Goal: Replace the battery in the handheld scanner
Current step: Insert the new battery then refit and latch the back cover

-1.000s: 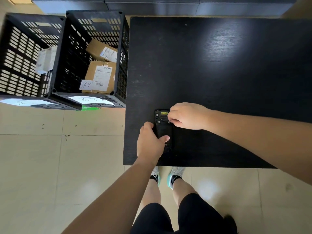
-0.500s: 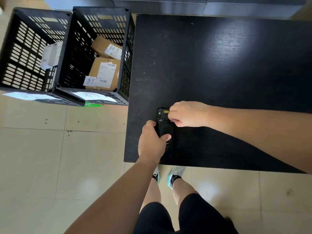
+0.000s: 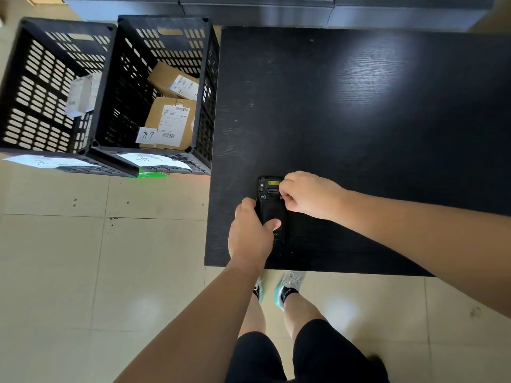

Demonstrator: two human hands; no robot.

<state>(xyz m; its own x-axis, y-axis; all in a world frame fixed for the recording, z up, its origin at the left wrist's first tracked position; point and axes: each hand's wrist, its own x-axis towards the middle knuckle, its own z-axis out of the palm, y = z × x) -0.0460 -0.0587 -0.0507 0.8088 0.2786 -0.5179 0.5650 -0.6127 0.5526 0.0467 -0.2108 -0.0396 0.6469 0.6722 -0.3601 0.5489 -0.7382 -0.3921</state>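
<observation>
Fingers (image 3: 272, 224) of both hands grasp one scanner (image 3: 270, 207); two crates (image 3: 154, 87) nearby.

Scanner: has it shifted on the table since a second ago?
No. The scanner lies equally near the black table's front-left corner; only the camera moved.

Black scanner (image 3: 271, 208), black table (image 3: 359, 120)

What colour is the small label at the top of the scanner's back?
Yellow label on the black handheld scanner, seen in the head view.
</observation>
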